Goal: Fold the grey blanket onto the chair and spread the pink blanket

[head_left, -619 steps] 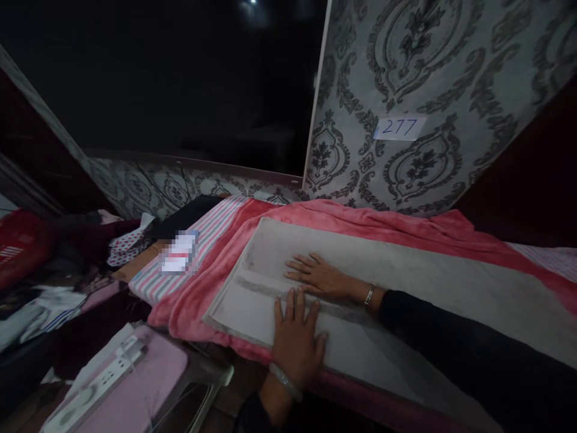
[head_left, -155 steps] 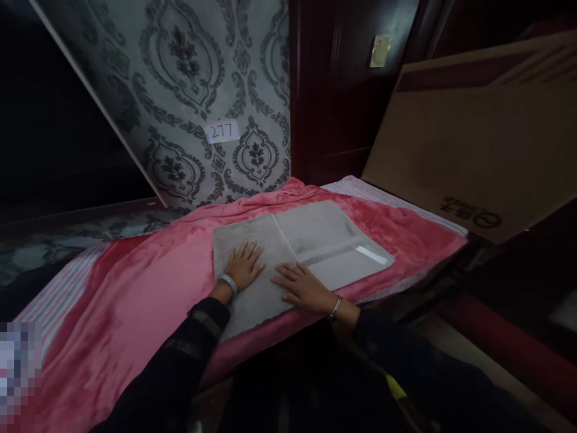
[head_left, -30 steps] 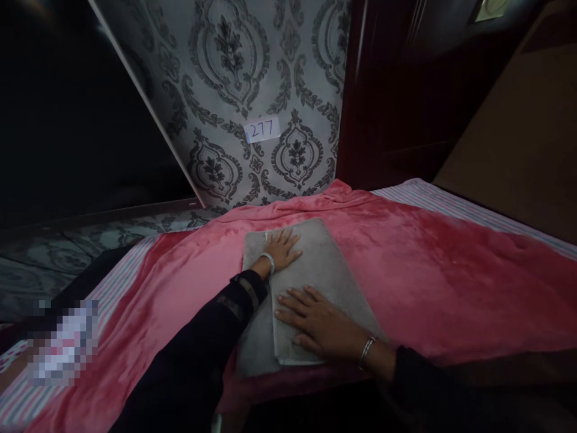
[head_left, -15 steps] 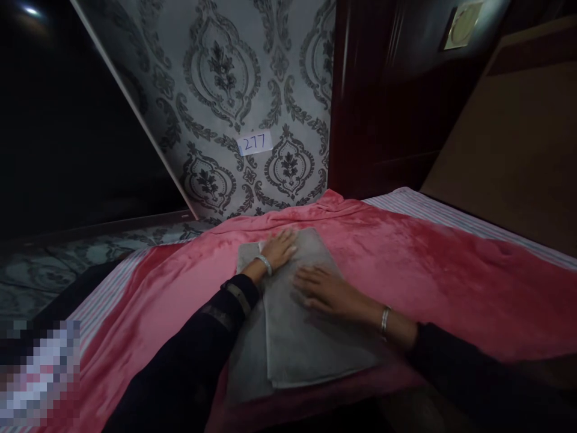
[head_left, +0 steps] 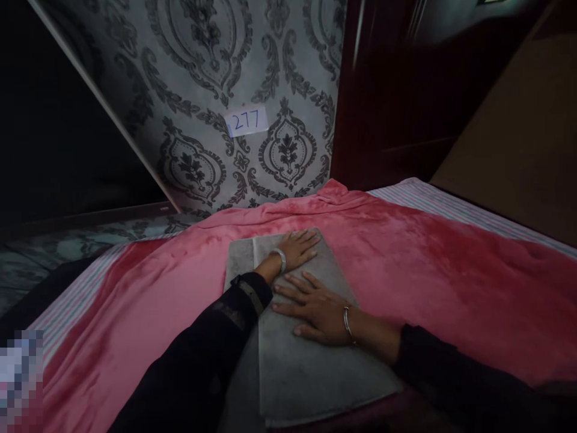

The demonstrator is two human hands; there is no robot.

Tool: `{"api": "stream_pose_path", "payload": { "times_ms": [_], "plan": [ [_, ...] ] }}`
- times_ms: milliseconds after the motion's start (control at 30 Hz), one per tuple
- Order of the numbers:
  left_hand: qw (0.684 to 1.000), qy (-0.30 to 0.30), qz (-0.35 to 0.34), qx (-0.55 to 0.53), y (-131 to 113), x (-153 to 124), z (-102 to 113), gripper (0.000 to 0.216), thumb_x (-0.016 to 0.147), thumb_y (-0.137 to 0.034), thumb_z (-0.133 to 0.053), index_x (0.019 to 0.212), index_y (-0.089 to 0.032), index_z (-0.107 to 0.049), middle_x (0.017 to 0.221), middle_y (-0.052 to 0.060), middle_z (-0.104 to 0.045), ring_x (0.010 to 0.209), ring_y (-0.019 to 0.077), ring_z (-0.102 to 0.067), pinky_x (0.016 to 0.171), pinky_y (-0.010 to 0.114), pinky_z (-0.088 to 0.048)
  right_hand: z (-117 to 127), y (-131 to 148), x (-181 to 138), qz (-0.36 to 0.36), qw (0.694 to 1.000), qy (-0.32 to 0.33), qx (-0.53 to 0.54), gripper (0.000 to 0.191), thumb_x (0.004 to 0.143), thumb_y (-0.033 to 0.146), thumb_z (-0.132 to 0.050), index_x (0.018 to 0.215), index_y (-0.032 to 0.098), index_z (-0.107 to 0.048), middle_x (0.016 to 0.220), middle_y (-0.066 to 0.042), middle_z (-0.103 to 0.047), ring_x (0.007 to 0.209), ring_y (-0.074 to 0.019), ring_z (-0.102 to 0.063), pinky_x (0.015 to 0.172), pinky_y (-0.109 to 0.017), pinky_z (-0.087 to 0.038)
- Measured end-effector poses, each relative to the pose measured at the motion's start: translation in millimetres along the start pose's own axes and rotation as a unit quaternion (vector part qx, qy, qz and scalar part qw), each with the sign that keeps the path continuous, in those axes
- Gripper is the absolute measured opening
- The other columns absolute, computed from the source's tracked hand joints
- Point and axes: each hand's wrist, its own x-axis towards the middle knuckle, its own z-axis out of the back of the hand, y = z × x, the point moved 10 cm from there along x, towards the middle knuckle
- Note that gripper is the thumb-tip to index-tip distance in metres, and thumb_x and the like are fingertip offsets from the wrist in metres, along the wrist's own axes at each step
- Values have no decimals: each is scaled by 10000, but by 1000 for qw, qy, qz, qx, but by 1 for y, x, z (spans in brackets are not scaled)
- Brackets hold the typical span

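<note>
Now that the grey towel (head_left: 306, 373) is down to a narrow folded stack, both hands are just pressing it flat, open palms, fingers spread, gripping nothing. Left hand (head_left: 300, 246) sits at the towel's far end, right hand (head_left: 315, 307) mid-towel, a bit nearer the near edge than half a second ago. Pink blanket (head_left: 428, 258) lies under the towel, the 277 label (head_left: 247, 120) beyond its far end. Twenty seconds back this same towel was one long open strip.
</note>
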Motion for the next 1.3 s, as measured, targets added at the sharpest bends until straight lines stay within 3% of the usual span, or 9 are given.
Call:
{"api": "stream_pose_path", "payload": {
  "times_ms": [133,300,500,600,700,867,1033,1300],
  "plan": [
    [1000,3,4,-3,-2,-1,3,604,1045,-529,-263,1607,-313,-305,1700,38,-256,1581,257,-169,1266,581,-108,-9,33,-15,25,998,29,47,650,1017,603,-454,1605,356,-329,1698,-28,-205,1574,-319,-35,1233,-650,-22],
    [999,16,29,20,-7,-1,3,603,1054,-471,-236,1620,-270,-279,1707,42,-231,1582,263,-159,1267,577,-98,-32,72,-40,19,996,56,63,688,984,508,-574,1606,360,-319,1698,-33,-195,1573,-329,-27,1233,-663,-34],
    [996,9,79,37,-5,-21,17,588,1042,-481,-281,1592,-287,-355,1686,43,-292,1564,294,-218,1254,632,-36,-40,100,-64,1,992,86,89,652,1007,562,-514,1600,354,-339,1674,-27,-272,1574,-307,-48,1244,-641,-52],
    [997,2,74,26,6,-47,32,581,1043,-478,-282,1594,-307,-344,1687,27,-291,1572,284,-191,1256,622,-41,-17,98,-50,8,993,73,93,657,1036,587,-423,1621,318,-293,1672,-57,-279,1569,-288,-121,1247,-602,-125],
    [995,6,95,27,28,-76,40,576,1043,-473,-293,1600,-329,-325,1694,13,-275,1579,280,-169,1258,610,-41,3,81,-12,10,999,36,25,680,1038,576,-431,1630,279,-277,1687,-90,-229,1571,-295,-103,1242,-594,-127],
    [989,14,144,35,57,-103,21,593,1037,-455,-327,1611,-310,-301,1710,43,-223,1577,287,-181,1256,607,-96,-19,52,39,-6,998,39,-57,689,1013,565,-499,1613,273,-328,1697,-113,-181,1566,-346,-90,1218,-646,-108],
    [990,-5,142,20,62,-105,8,598,1040,-473,-304,1614,-307,-293,1716,46,-203,1580,273,-172,1262,574,-126,-41,69,28,16,999,43,-30,672,1009,546,-508,1610,299,-334,1700,-81,-189,1571,-324,-65,1236,-620,-78],
    [989,-9,148,28,62,-106,14,591,1038,-462,-309,1609,-314,-307,1707,46,-236,1573,273,-200,1263,566,-145,-61,110,-2,41,996,50,59,674,1008,562,-523,1609,327,-329,1689,-40,-231,1576,-278,-51,1264,-577,-25]
  ]
}}
